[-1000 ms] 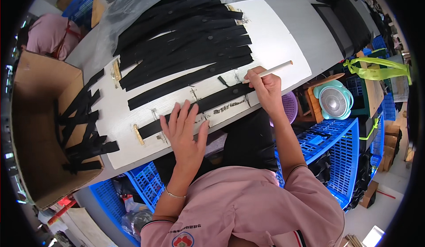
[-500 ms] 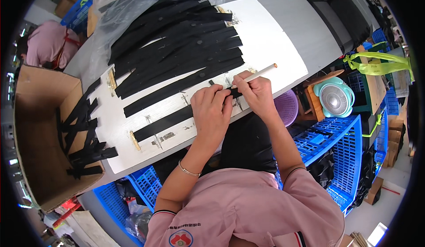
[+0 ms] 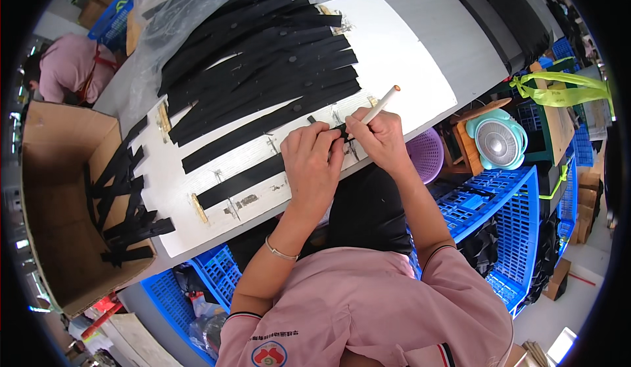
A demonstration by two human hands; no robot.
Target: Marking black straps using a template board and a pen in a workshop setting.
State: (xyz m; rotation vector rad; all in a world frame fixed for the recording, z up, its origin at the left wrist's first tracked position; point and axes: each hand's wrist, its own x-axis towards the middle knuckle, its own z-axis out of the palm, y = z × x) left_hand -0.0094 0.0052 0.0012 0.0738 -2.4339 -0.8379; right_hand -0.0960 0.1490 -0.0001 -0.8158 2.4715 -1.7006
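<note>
My right hand is closed round a white pen, its tip down by the right end of a black fabric strip. The pen leans up and to the right. Close beside it, my left hand presses on the same strip with bent fingers and covers part of it. A small dark piece shows just beyond the left fingertips; what it belongs to is hidden. The strip lies along the near edge of a white board with pencil-like marks. Many similar black strips are spread side by side farther back.
A cardboard box with black strips hanging over its side stands left. Clear plastic sheeting lies at the back. To the right are a purple basket, a small turquoise fan and blue crates. Another person bends at far left.
The pen has tipped more upright, its top end shifting left and up. My right hand has turned slightly with it; my left hand stays nearly in place on the strip.
</note>
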